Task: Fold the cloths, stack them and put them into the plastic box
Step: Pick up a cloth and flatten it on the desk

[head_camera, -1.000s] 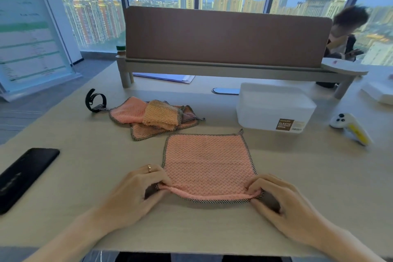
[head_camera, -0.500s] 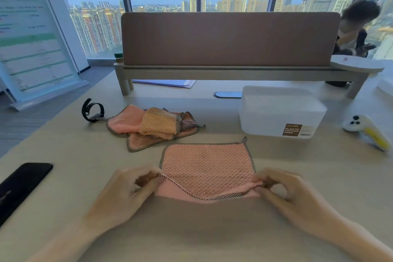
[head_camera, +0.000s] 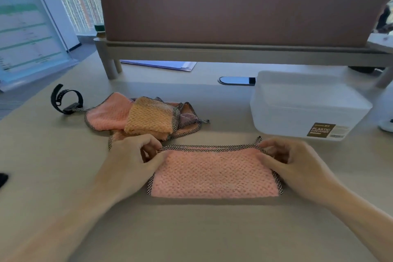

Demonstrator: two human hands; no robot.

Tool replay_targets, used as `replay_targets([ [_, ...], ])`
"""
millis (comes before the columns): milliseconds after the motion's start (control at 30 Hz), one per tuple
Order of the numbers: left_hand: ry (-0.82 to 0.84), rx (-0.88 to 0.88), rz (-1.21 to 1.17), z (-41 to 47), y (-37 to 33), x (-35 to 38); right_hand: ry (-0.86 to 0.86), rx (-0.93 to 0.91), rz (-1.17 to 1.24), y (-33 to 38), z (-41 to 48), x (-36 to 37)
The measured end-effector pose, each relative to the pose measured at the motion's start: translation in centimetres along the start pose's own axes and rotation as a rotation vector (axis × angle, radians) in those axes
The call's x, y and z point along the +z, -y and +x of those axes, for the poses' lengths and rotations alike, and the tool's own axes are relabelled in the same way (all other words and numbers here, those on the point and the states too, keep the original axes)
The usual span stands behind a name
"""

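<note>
Both hands, left hand (head_camera: 129,161) and right hand (head_camera: 297,163), pinch the far corners of the half-folded pink waffle cloth (head_camera: 214,173) on the pale wooden table (head_camera: 63,166).

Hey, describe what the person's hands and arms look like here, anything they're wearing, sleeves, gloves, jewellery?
Both are bare: no gloves on the left hand or right hand. The left forearm and right forearm are uncovered down to the picture's edge, so no sleeve shows. Neither wrist carries a watch or band, and no ring can be made out.

left hand (head_camera: 129,160), right hand (head_camera: 297,162) palm-down, each pinching the cloth (head_camera: 212,174)
</note>
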State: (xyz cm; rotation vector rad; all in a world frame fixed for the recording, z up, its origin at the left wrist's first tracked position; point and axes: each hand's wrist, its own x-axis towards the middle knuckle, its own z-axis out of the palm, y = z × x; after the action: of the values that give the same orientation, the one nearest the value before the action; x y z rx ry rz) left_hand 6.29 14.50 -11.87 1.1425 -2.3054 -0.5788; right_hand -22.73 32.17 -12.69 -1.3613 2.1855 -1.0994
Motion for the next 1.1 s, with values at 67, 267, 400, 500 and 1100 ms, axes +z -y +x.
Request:
replay_targets([
  [67, -0.002, 0.003, 0.001, 0.2, 0.0, 0.0, -0.007, -0.003, -0.019, 0.2, 0.3, 0.0],
  [267, -0.044, -0.013, -0.043, 0.8, -0.2, -0.5, -0.093, -0.015, -0.045, 1.0, 1.1, -0.3],
  [400, -0.038, -0.027, -0.015, 0.9, 0.0, 0.0, -0.084, -0.004, -0.106, 0.8, 1.2, -0.1],
  [500, -0.041, -0.027, -0.002, 0.9, -0.1, 0.3, -0.086, -0.005, -0.129, 0.7, 0.9, 0.1],
  [1100, 0.387, 0.29, 0.416, 0.1, -2.8, 5.2, 0.253, -0.203, -0.699, 3.4, -1.2, 6.4],
])
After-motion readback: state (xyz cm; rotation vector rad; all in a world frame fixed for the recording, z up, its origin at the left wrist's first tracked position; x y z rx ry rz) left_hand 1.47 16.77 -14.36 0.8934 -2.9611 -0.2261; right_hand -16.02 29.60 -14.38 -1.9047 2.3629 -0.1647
